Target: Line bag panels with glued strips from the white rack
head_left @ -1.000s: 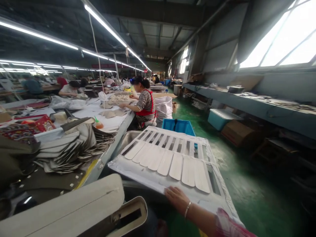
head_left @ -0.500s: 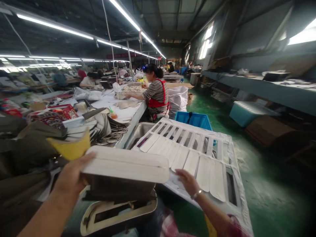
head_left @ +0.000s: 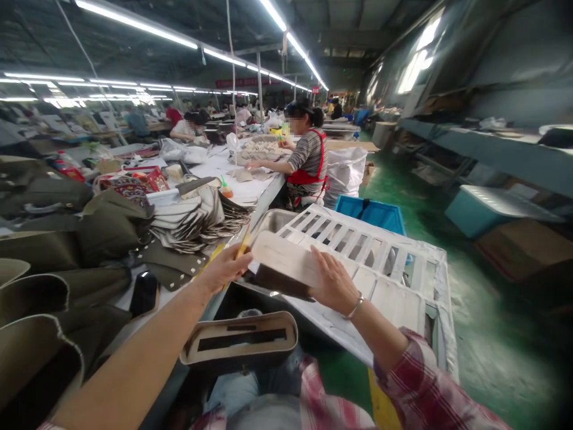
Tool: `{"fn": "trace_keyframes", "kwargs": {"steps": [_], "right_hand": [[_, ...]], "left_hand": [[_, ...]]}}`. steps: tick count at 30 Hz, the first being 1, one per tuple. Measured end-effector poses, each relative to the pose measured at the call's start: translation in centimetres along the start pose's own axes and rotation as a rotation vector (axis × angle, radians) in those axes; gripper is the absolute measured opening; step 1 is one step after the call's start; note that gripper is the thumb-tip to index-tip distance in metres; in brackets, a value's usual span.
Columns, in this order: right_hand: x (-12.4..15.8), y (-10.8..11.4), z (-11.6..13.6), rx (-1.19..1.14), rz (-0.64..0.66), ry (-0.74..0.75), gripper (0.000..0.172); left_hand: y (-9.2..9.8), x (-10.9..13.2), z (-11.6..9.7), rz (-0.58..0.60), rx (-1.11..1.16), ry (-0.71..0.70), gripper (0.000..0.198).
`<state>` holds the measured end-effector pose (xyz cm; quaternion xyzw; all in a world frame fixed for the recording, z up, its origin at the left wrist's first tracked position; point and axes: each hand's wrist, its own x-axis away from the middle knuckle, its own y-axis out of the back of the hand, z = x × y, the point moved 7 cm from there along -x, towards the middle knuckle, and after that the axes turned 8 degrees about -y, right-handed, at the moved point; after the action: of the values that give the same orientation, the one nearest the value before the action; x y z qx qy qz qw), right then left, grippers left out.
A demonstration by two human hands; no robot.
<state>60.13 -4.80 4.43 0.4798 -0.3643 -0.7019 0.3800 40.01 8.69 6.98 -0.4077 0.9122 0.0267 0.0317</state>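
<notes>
My left hand is closed on a thin yellow piece, seen nearly edge-on, at the left end of a long pale panel. Whether those fingers also grip the panel is hard to tell. This pale panel has a dark lower side and is tilted above a white slatted rack. Around its right end lies my right hand, fingers on the pale face, thumb hidden. Below, close to my lap, sits a dark bag body with a pale rim and a slotted inside.
Pale strips lie side by side on the rack. A stack of curved pieces, dark green bag pieces and a black phone-like object cover the left table. A co-worker sits ahead, near a blue bin.
The pale panel has moved right and away from me, over the rack. My right hand has come onto its right end. The yellow piece has turned edge-on in my left hand.
</notes>
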Motion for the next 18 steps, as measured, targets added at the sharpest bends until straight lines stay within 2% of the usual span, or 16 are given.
{"fn": "trace_keyframes", "kwargs": {"steps": [2, 3, 6, 8, 9, 11, 13, 16, 18], "right_hand": [[1.0, 0.6, -1.5, -0.029, -0.037, -0.111, 0.083], [1.4, 1.2, -2.0, -0.065, -0.054, -0.152, 0.080], [1.9, 3.3, -1.5, -0.264, -0.075, -0.170, 0.076], [1.9, 4.1, -0.1, -0.408, -0.088, -0.144, 0.077], [1.8, 4.1, 0.8, -0.468, -0.092, -0.124, 0.076], [1.9, 3.2, 3.0, -0.554, -0.071, -0.074, 0.074], [2.1, 1.2, 5.1, -0.571, -0.021, -0.022, 0.073], [2.8, -1.7, 7.5, -0.481, 0.017, 0.040, 0.075], [3.2, -2.8, 8.1, -0.431, 0.022, 0.052, 0.076]], "left_hand": [[3.4, 1.8, 1.0, -0.026, -0.067, -0.026, 0.048], [5.7, 2.9, 1.3, -0.092, -0.145, -0.047, 0.048], [13.3, 7.1, 2.1, -0.356, -0.646, -0.051, 0.050], [16.9, 9.9, 2.8, -0.425, -1.019, 0.026, 0.059], [18.0, 11.0, 3.6, -0.414, -1.150, 0.075, 0.064], [19.4, 12.4, 5.6, -0.346, -1.277, 0.165, 0.069], [19.8, 12.9, 7.7, -0.301, -1.306, 0.227, 0.068], [20.1, 12.6, 10.0, -0.319, -1.306, 0.272, 0.057], [20.7, 12.2, 11.0, -0.364, -1.307, 0.302, 0.049]]}}
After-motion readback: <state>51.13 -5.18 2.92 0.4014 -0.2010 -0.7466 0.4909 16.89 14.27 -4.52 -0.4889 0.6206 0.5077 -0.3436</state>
